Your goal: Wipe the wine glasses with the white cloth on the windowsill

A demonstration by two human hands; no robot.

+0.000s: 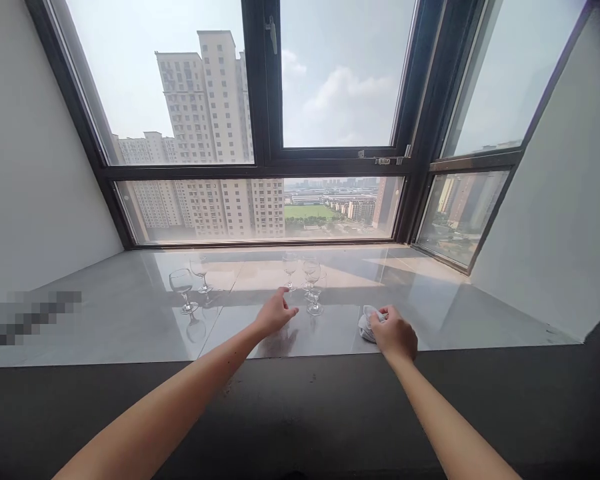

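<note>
The left hand (pixel 274 312) reaches forward over the sill with its fingers (pixel 286 311) loosely spread and holding nothing, the forefinger stretched toward the cluster of three wine glasses (pixel 310 280) just beyond it; whether a fingertip touches the nearest stem cannot be told. The right hand (pixel 394 333) lies to the right of that cluster, fingers curled together and closed on a crumpled pale cloth (pixel 366 324), which rests on the stone sill (pixel 130 320) and shows at the hand's left side. Two more wine glasses (pixel 184 288) stand upright well to the left of the cluster, apart from both hands. Behind the cluster rises the dark-framed window (pixel 263 167), and white walls (pixel 25 187) close the sill on either side.
</note>
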